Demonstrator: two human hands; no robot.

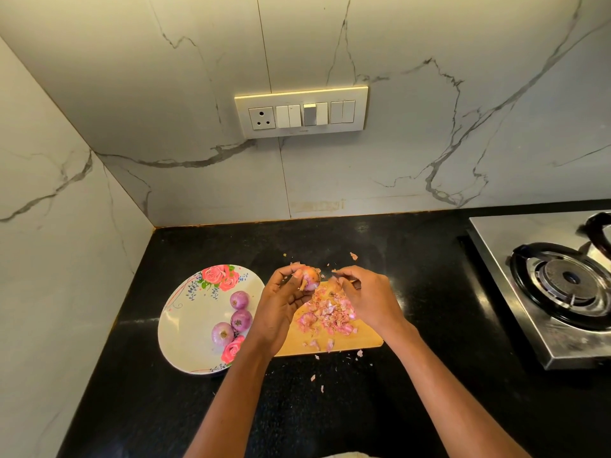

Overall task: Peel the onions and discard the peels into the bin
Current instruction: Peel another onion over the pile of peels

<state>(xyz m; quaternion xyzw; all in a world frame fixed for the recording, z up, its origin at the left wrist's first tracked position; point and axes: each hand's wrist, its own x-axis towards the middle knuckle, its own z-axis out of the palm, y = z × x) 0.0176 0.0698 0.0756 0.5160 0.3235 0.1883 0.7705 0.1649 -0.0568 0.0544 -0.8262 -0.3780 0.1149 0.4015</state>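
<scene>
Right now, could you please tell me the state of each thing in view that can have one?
Left hand: grips a partly peeled onion.
Right hand: fingers curled at the onion's skin; what it holds is unclear.
Three onions on the floral plate: peeled.
Peels: heaped on the wooden cutting board, some on the black counter.
Gas burner: unlit.

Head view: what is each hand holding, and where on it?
The left hand grips a partly peeled onion around its sides with fingertips and thumb. The right hand is curled by it; what it holds cannot be told.
</scene>
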